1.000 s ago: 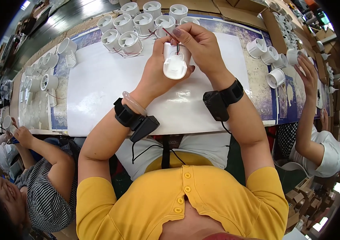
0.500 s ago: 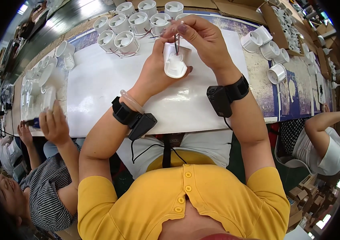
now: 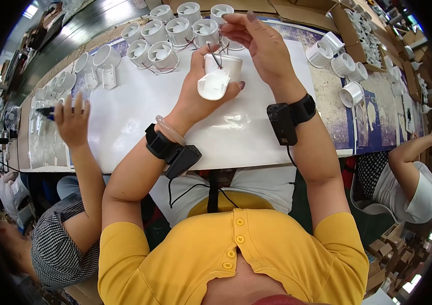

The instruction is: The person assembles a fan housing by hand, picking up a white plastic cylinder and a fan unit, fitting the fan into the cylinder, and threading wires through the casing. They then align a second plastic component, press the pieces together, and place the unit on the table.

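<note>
My left hand [image 3: 195, 86] is wrapped round a white plastic fan housing [image 3: 213, 85], a short tube with a tongue-shaped bracket tilted toward me. Dark thin wires [image 3: 215, 55] stick up out of it. Beside it on the right, my right hand [image 3: 262, 53] is raised with fingers stretched and apart, holding nothing that I can see. Behind both hands stand several white round fan units [image 3: 179, 31] with blades inside and red and dark leads. A white sheet [image 3: 139, 117] covers the table under my hands.
Two white housings [image 3: 106, 57] stand at the left, near a co-worker's hand [image 3: 73, 122]; a dark tool is next to that hand. More white tubes [image 3: 343, 64] lie at the right, before a cardboard box [image 3: 348, 33] of small white parts. Another person [image 3: 409, 178] sits at the right.
My right hand has let go of the wires and opened, moving up and right. The housing has tilted slightly. At the left, the co-worker's white housing now stands on the table.
</note>
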`<action>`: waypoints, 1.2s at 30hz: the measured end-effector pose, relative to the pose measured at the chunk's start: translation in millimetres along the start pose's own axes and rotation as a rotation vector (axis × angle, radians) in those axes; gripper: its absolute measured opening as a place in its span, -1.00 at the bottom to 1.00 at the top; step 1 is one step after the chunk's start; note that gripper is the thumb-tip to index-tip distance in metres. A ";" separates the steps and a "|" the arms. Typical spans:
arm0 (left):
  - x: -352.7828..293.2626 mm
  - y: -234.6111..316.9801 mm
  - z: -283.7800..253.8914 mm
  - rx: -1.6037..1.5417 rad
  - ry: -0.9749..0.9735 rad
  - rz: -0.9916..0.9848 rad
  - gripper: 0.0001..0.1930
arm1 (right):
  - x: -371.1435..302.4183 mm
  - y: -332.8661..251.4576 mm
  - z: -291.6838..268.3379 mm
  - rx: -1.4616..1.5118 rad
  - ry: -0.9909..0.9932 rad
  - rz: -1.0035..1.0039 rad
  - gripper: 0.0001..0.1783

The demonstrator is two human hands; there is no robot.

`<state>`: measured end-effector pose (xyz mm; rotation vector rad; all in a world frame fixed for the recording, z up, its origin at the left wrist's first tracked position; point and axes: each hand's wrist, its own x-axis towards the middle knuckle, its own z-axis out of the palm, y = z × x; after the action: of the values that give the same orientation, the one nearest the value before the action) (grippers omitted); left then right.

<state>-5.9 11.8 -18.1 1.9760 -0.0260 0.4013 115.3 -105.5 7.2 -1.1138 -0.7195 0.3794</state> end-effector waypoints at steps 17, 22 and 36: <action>2.3 -27.2 8.1 0.029 0.039 0.115 0.17 | -6.9 36.6 11.2 -0.104 -0.137 0.210 -0.75; 1.2 -25.5 10.1 0.113 0.077 0.115 0.17 | -8.4 33.9 17.1 -0.120 -0.101 0.203 -0.76; -0.4 -9.4 9.2 0.092 0.044 -0.040 0.05 | -10.8 32.8 20.4 -0.259 -0.040 0.187 -0.75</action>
<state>-2.0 7.6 -30.0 2.0542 0.0611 0.4265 95.8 -84.8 -21.1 -1.4278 -0.7154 0.4778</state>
